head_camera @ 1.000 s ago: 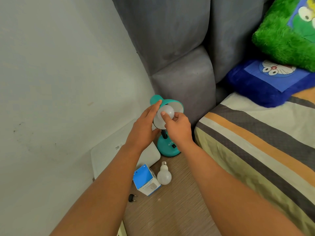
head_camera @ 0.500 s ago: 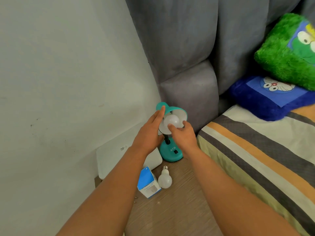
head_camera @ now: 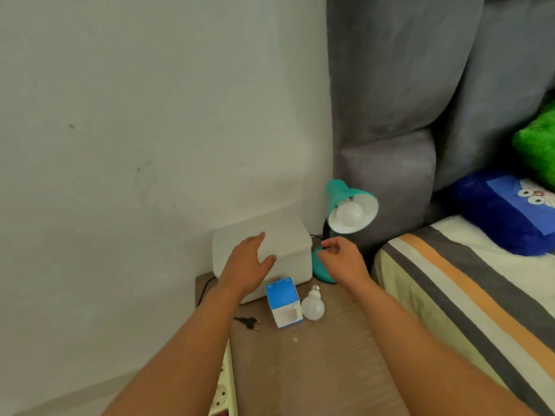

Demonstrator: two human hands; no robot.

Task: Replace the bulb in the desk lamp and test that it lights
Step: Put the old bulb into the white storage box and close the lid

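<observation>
A teal desk lamp [head_camera: 339, 193] stands at the back of the wooden bedside table [head_camera: 315, 364], with a white bulb [head_camera: 349, 213] seated in its shade, unlit. A second white bulb [head_camera: 313, 306] lies on the table beside a blue and white bulb box [head_camera: 283, 301]. My left hand [head_camera: 247, 262] hovers open over a white box, below and left of the lamp. In front of the lamp's base, my right hand [head_camera: 339, 259] has loosely curled fingers and holds nothing. A black plug [head_camera: 250, 322] lies loose on the table.
A white box [head_camera: 288, 235] sits against the wall left of the lamp. A white power strip [head_camera: 223, 388] lies at the table's left edge. The grey headboard [head_camera: 390, 100] rises behind the lamp. A striped bed [head_camera: 468, 295] with blue and green cushions lies to the right.
Both hands have let go of the bulb and shade and dropped down toward the table. The bulb stays in the lamp. The camera view has shifted left.
</observation>
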